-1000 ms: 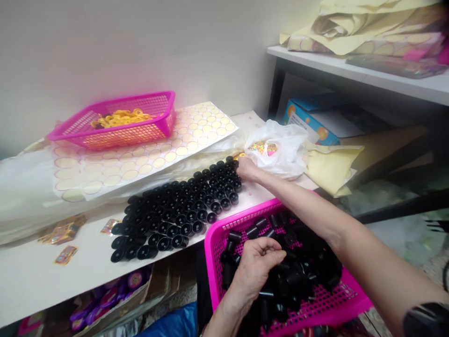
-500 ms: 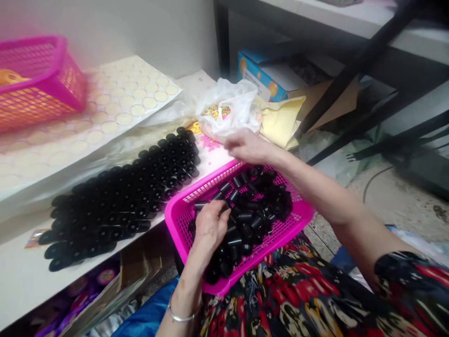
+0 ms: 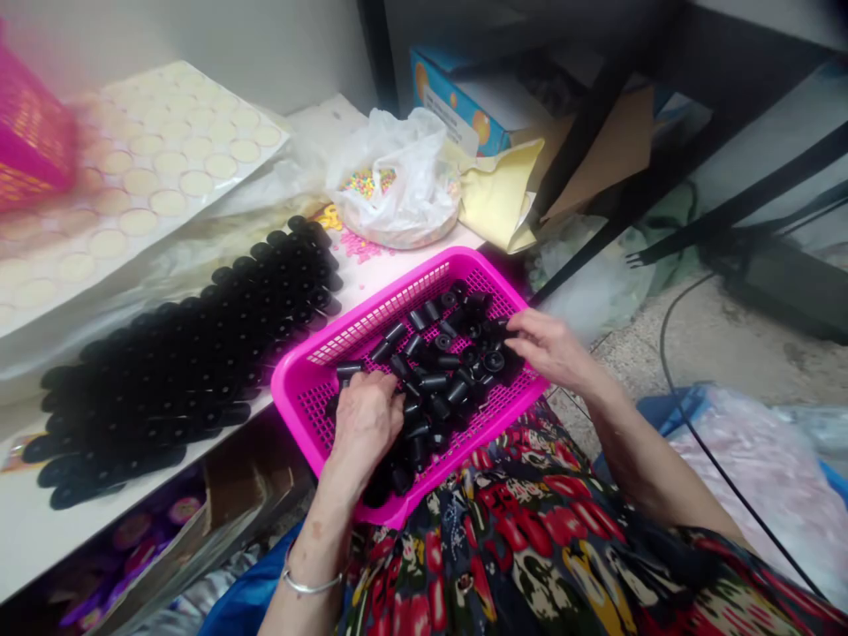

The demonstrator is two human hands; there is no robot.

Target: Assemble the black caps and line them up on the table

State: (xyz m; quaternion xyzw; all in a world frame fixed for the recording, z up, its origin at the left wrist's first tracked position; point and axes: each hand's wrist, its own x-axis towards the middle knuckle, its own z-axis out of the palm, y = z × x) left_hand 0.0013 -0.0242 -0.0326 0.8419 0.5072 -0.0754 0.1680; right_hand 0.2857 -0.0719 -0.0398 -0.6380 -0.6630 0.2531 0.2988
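A pink mesh basket (image 3: 324,352) rests on my lap, full of loose black plastic caps (image 3: 437,371). My left hand (image 3: 363,422) is curled down into the caps at the basket's near left, fingers closed round several of them. My right hand (image 3: 549,346) reaches in from the basket's right rim, fingertips pinching among the caps there. On the white shelf (image 3: 26,530) to the left, several rows of black caps (image 3: 199,353) stand packed together upright.
A sheet of round cream stickers (image 3: 152,168) lies behind the rows, with another pink basket (image 3: 30,141) at far left. A white plastic bag of coloured beads (image 3: 390,185), a blue box (image 3: 457,97) and yellow paper (image 3: 496,190) sit behind. Black metal frame legs (image 3: 596,115) and a cable (image 3: 689,415) stand at right.
My right hand has come back from the far end of the cap rows into the basket. My view has swung down and right; my left hand stays in the caps.
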